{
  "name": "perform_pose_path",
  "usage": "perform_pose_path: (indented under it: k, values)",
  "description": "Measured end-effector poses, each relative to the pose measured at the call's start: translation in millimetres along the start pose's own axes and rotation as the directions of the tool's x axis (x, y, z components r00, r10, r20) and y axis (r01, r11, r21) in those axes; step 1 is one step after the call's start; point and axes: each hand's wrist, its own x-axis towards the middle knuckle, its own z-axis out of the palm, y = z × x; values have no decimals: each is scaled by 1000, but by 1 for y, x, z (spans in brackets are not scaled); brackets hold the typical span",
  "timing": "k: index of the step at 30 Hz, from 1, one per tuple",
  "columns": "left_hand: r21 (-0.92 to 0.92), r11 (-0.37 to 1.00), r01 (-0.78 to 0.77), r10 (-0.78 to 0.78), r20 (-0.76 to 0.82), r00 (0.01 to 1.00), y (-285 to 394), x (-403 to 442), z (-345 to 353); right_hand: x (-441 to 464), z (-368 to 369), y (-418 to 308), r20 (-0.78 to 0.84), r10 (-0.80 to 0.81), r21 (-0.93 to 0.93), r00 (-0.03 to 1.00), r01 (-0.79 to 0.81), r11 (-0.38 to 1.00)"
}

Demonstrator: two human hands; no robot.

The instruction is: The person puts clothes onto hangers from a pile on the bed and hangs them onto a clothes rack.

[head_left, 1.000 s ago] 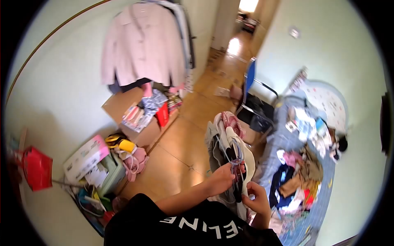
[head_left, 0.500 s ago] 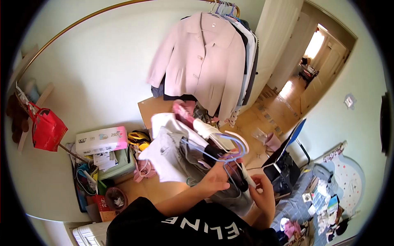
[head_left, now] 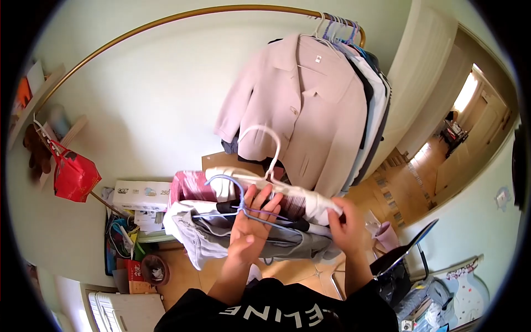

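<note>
My left hand (head_left: 253, 221) is raised in the middle of the bundle, its fingers stretched up among the hangers and bearing them. A blue clothes hanger (head_left: 241, 199) lies across that hand, with a grey garment (head_left: 213, 238) hanging beneath. Behind it, a white clothes hanger (head_left: 278, 146) stands with its hook upright, carrying a cream garment (head_left: 318, 206). My right hand (head_left: 345, 224) pinches the cream garment at its right shoulder end. A pink-red garment (head_left: 191, 187) hangs at the bundle's far left. Dark clothing between the hangers is partly hidden.
A brass rail (head_left: 193, 15) arches overhead, with a beige jacket (head_left: 301, 105) and several other garments at its right end. A red bag (head_left: 74, 172) hangs at left. Below are a white box (head_left: 142, 193) and a bin (head_left: 156, 268). A chair (head_left: 406, 252) stands at right.
The bundle has risen and spread out sideways. The white hanger's hook now stands up. My left fingers have opened upward, and my right hand has moved up to the cream garment's shoulder.
</note>
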Motion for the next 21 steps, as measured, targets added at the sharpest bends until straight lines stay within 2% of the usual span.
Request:
perform_pose_path:
  k: [3,4,6,10,15,18,21]
  values:
    - [-20,998,-67,67,-32,997,2,19,-12,49,7,20,-113,-28,25,993,31,999]
    - [-10,995,-95,95,-44,995,3,25,-13,68,7,20,-166,-98,-30,981,94,995]
    - [-22,992,-122,121,-29,992,5,44,-19,109,10,30,-241,-86,-23,967,82,996]
    - [-52,987,-149,151,34,988,6,87,-28,200,10,37,-334,-106,-131,937,66,989]
    - [-98,992,-79,88,92,992,12,134,-45,305,15,44,-433,-156,-177,888,87,980]
    - [-117,992,-42,59,147,987,15,159,-63,353,22,70,-446,-251,-315,859,112,942]
    - [-123,992,-10,33,187,982,20,181,-81,367,29,98,-412,-156,-345,898,5,939]
